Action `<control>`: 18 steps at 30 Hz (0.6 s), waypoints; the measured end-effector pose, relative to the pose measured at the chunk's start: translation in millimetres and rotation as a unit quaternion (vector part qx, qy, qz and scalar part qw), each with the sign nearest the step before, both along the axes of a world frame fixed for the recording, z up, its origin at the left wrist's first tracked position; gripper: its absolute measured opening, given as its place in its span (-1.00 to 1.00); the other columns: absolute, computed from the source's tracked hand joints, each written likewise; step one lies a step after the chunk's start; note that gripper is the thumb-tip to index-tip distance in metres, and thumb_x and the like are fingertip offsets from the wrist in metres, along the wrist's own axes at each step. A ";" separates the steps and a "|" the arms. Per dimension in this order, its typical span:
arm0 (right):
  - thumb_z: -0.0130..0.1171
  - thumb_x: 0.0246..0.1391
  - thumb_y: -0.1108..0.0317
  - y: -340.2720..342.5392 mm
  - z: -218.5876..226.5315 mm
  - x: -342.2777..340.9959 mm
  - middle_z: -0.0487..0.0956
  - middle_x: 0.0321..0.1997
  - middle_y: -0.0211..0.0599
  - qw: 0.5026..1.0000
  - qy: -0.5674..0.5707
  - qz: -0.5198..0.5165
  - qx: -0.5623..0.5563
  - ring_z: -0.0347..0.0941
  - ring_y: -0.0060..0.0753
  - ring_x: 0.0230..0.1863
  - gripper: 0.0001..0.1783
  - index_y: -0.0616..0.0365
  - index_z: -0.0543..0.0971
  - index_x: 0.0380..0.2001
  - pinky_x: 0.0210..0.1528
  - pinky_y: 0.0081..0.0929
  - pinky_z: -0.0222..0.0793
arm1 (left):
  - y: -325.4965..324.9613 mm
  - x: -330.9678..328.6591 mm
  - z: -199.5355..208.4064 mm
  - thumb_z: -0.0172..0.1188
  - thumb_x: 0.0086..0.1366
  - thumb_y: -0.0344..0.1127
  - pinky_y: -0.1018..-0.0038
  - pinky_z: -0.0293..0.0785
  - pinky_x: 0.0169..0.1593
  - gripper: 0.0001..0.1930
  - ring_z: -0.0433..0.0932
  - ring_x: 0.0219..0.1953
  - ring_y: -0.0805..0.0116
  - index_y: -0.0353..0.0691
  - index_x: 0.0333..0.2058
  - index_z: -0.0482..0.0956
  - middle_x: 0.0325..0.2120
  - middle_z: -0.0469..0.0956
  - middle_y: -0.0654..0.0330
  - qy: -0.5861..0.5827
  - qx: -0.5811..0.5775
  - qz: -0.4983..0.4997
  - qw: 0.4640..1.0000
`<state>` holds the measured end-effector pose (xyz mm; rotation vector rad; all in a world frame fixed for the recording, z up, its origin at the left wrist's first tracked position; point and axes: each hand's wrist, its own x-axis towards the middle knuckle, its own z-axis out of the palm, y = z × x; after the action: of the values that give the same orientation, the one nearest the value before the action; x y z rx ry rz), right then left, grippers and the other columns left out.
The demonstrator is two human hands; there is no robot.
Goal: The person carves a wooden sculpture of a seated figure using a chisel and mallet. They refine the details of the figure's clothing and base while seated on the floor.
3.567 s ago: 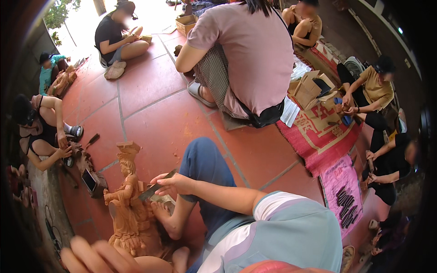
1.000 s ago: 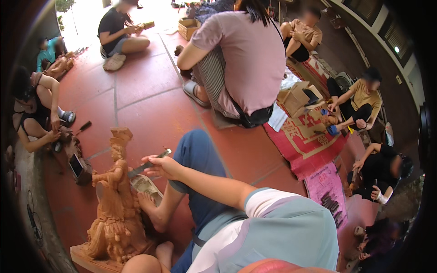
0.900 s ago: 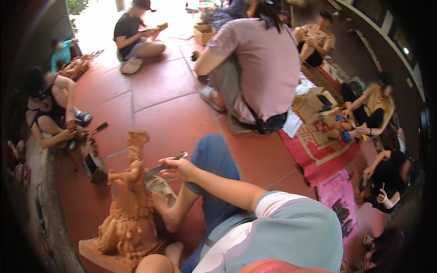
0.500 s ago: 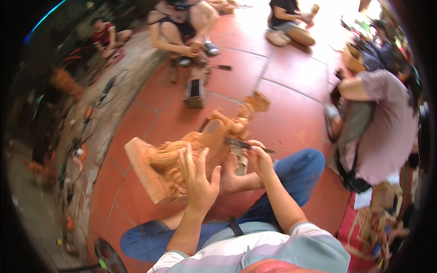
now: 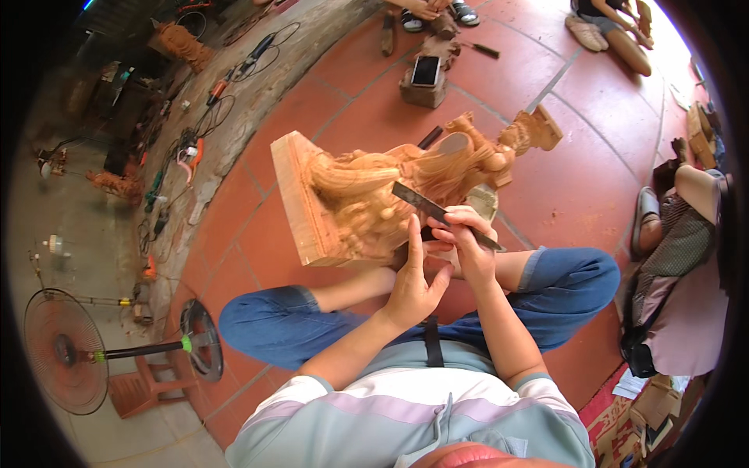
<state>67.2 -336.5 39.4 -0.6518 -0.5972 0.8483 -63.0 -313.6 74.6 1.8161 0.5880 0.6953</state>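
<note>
A carved wooden statue [image 5: 351, 183] lies on its side in front of my crossed legs, its thick square base to the left and its narrower end to the far right. My right hand [image 5: 473, 246] is closed round a flat, dark metal chisel [image 5: 417, 200], which slants up to the left over the carving. Whether its tip touches the wood I cannot tell. Just below the blade, my left hand [image 5: 417, 290] is open, index finger raised and thumb apart. Part of a pale block [image 5: 485, 203] shows beneath the statue, mostly hidden.
Beyond the statue, a phone [image 5: 425, 71] rests on a wood block [image 5: 422, 95] near a co-worker's hands [image 5: 427, 8]. Another person [image 5: 679, 273] sits close on my right. Corded power tools [image 5: 218, 90] line the ledge at left, and a standing fan [image 5: 66, 351] is at lower left.
My view has shifted, so the statue appears higher and further right. My left hand has come off the statue's side toward the chisel blade. The right hand keeps hold of the chisel.
</note>
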 end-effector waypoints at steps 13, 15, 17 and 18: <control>0.11 -0.15 0.71 11.7 -1.2 -13.2 0.61 -0.23 -0.07 0.969 -0.183 -0.160 -0.045 0.57 -0.33 -0.23 -0.77 0.18 0.66 -0.46 -0.21 -0.45 0.50 | 24.9 -3.8 -23.6 0.06 0.17 -0.55 0.43 0.50 -0.37 -0.09 0.57 -0.42 0.25 -0.16 0.35 -0.35 -0.20 0.53 -0.01 0.115 0.085 0.014 0.990; 0.11 -0.21 0.72 4.6 2.3 -23.5 0.60 -0.23 -0.04 0.970 -0.183 -0.153 -0.042 0.57 -0.32 -0.26 -0.75 0.19 0.65 -0.47 -0.22 -0.45 0.50 | 22.6 -6.2 -26.3 0.06 0.18 -0.53 0.43 0.49 -0.34 -0.12 0.56 -0.38 0.23 -0.21 0.34 -0.32 -0.18 0.51 -0.05 0.088 0.134 0.021 0.987; 0.09 -0.24 0.73 13.6 26.1 -24.7 0.60 -0.24 -0.10 0.969 -0.233 -0.083 -0.004 0.56 -0.27 -0.24 -0.75 0.21 0.63 -0.49 -0.21 -0.49 0.47 | 19.6 -7.3 -25.9 0.06 0.18 -0.52 0.42 0.48 -0.28 -0.15 0.54 -0.28 0.20 -0.27 0.33 -0.27 -0.10 0.46 -0.11 0.070 0.168 0.046 0.982; 0.08 -0.23 0.73 22.1 25.4 -23.4 0.60 -0.24 -0.11 0.975 -0.206 -0.074 -0.024 0.56 -0.27 -0.23 -0.76 0.22 0.63 -0.48 -0.19 -0.49 0.46 | 22.2 -1.9 -25.1 0.07 0.19 -0.51 0.40 0.47 -0.17 -0.17 0.51 -0.14 0.14 -0.29 0.33 -0.25 -0.01 0.39 -0.14 0.058 0.153 0.061 0.985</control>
<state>43.8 -314.4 64.8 -0.9146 -0.8908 0.5901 -64.9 -291.4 49.4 2.1309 0.7037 0.8007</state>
